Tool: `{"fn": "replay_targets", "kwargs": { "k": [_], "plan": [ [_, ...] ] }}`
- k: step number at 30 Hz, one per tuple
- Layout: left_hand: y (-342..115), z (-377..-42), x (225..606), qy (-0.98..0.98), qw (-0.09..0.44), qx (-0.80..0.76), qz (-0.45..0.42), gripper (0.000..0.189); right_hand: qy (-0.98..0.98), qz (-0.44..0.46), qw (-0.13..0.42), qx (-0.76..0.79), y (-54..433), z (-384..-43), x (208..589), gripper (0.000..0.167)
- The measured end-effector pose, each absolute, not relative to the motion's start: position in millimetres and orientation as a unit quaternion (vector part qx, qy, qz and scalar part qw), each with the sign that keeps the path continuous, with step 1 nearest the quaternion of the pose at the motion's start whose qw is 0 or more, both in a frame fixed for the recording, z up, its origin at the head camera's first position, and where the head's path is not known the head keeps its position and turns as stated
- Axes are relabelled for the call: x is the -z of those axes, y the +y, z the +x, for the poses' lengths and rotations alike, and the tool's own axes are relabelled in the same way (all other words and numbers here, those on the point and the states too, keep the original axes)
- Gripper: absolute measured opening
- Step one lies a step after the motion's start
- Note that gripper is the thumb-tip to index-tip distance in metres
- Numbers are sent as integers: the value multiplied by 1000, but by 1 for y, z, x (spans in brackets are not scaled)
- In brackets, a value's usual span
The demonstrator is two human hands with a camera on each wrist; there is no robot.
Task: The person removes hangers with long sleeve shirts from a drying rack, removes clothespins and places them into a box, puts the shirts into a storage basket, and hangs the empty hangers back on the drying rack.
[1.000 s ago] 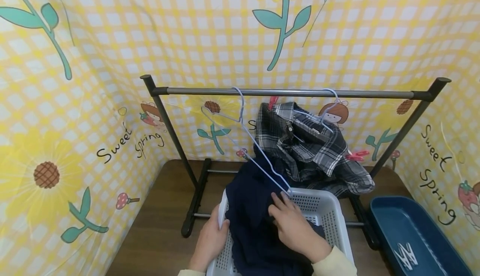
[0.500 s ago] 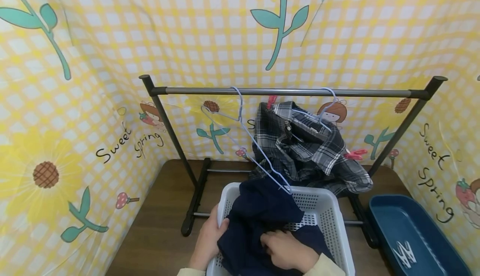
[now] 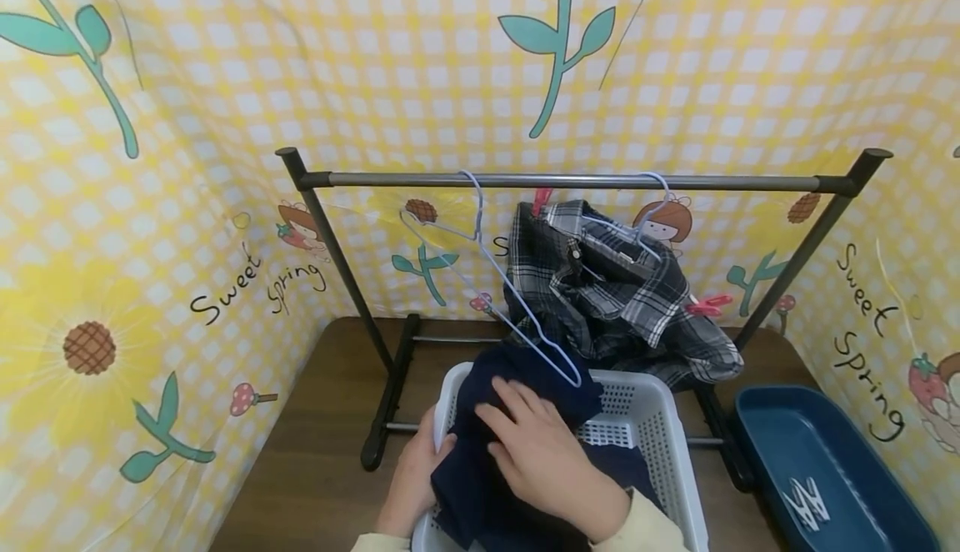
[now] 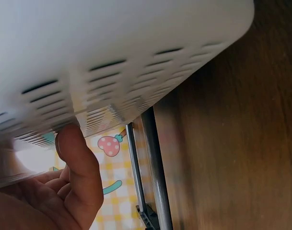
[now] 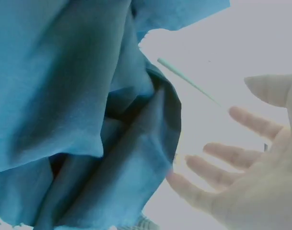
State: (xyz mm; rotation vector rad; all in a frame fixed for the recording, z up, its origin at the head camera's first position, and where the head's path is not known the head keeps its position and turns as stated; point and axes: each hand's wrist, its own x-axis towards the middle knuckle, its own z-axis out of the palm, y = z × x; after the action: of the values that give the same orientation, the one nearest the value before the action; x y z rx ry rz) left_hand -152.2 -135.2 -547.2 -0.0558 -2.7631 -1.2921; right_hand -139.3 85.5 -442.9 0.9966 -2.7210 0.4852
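A white perforated plastic basket (image 3: pixel 663 431) holds a crumpled navy garment (image 3: pixel 562 406). My left hand (image 3: pixel 414 477) grips the basket's left rim; the left wrist view shows its thumb (image 4: pixel 81 153) against the perforated wall. My right hand (image 3: pixel 547 460) is spread over the garment with fingers straight, pinching nothing. In the right wrist view, the fingertips of that hand (image 5: pixel 232 177) are beside a fold of the cloth (image 5: pixel 136 167), which looks blue there. Just above the garment, the lower end of a bare lavender wire hanger (image 3: pixel 478 202) overlaps its far part.
The hanger hooks over a dark metal rack bar (image 3: pixel 570 181). To its right hangs a black-and-grey plaid shirt (image 3: pixel 652 310) with red clips (image 3: pixel 708 306) on it. A blue tray (image 3: pixel 787 395) with white clothespins (image 3: pixel 806 502) stands at right on the wooden table (image 3: pixel 300 452).
The garment's far end came back from over the rim into the basket, then shifted left. My right hand curled into the cloth, then spread out and moved up over it. The left hand stayed.
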Motion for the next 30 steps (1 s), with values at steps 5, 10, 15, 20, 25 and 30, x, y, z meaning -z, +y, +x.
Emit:
{"fn": "replay_targets", "kwargs": {
  "k": [5,10,15,20,25,30],
  "plan": [
    [-132,-153,550,-900,35,434,-23,50,-937,314,-13,-156,75,-161,459,85],
    [-131,-151,549,-901,36,431,-24,52,-932,292,-146,-155,69,-165,495,94],
    [-131,-151,543,-910,32,412,0,53,-934,304,-152,-110,53,-154,519,63],
    [-128,-152,542,-914,27,405,12,53,-940,307,-106,-100,59,-157,519,34],
    [-126,-151,542,-912,35,408,13,52,-955,271,-49,-114,81,-162,505,50],
    [-127,-152,542,-910,38,414,11,52,-966,206,-95,-122,91,-163,508,101]
  ]
}}
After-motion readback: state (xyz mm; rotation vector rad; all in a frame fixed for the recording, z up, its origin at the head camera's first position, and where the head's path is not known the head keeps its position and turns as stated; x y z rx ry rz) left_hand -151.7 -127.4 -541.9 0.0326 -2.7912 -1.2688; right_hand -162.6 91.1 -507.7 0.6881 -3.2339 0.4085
